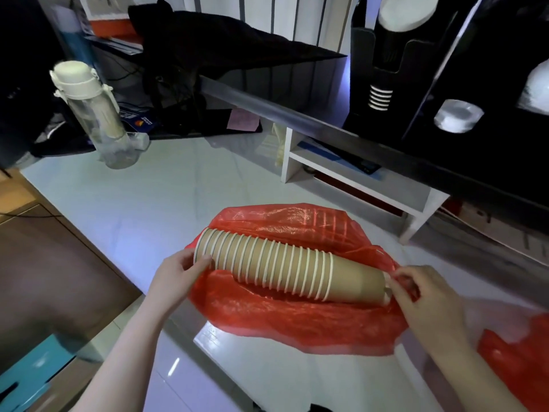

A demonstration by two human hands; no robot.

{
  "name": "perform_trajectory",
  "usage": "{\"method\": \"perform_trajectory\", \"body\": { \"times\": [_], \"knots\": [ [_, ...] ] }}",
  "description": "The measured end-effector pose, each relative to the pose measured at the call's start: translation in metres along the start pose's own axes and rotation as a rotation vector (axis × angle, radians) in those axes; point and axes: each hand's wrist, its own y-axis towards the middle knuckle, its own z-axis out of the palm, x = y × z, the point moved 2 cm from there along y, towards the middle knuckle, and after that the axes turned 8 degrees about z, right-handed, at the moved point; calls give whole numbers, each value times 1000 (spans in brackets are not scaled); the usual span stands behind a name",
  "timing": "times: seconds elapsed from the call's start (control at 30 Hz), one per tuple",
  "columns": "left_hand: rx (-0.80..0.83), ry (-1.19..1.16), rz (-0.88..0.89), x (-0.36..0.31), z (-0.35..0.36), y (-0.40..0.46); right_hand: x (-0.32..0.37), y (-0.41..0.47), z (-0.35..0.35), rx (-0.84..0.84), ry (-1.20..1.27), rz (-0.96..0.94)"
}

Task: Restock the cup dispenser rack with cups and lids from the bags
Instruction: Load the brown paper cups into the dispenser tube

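Glossy white table surface (142, 203) is being occupied at its near centre by an opened red bag (297, 319), with bare room left toward the far left up to a clear bottle (98, 120). At the right the space is being bounded by a white shelf unit (350, 179) and, above it, a black dispenser rack (445, 69). A second red bag (517, 361) is being cut off by the right frame edge.

A stack of brown paper cups (282, 269) is being held lying on its side over the opened bag, rims to the left, base to the right. The left hand (178, 278) is being closed on the rim end, thumb across the outermost cup. The right hand (427, 295) is being pinched narrowly at the base end, fingertips (396, 276) touching the last cup's bottom and the bag's edge
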Motion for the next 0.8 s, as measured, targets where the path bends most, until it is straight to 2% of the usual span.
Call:
{"method": "perform_trajectory", "body": {
  "times": [0.1, 0.17, 0.23, 0.33, 0.4, 0.47, 0.6, 0.7, 0.8],
  "knots": [
    [61, -5, -20, 0, 5, 3, -8, -4, 6, 35, -87, -35],
    [93, -8, -34, 1, 6, 5, -18, 1, 8, 59, -140, 101],
    [110, -39, -44, 1, 5, 6, -26, 6, 11, 195, -189, 218],
    [83, -58, -4, -2, 4, 3, -22, 0, 17, 345, -162, 205],
    [38, -27, 53, -6, 4, 1, -16, -7, 18, 311, -126, 161],
    [13, -7, 78, -10, 2, 1, -10, -8, 14, 277, -133, 195],
    [19, -13, 88, -20, -12, 4, 0, -2, 2, 426, -113, 273],
    [-6, -1, 122, -29, -29, 11, 17, 5, -13, 515, -85, 260],
    [-48, -74, 147, -37, -45, 20, 39, 14, -34, 402, 82, 194]
  ]
}}
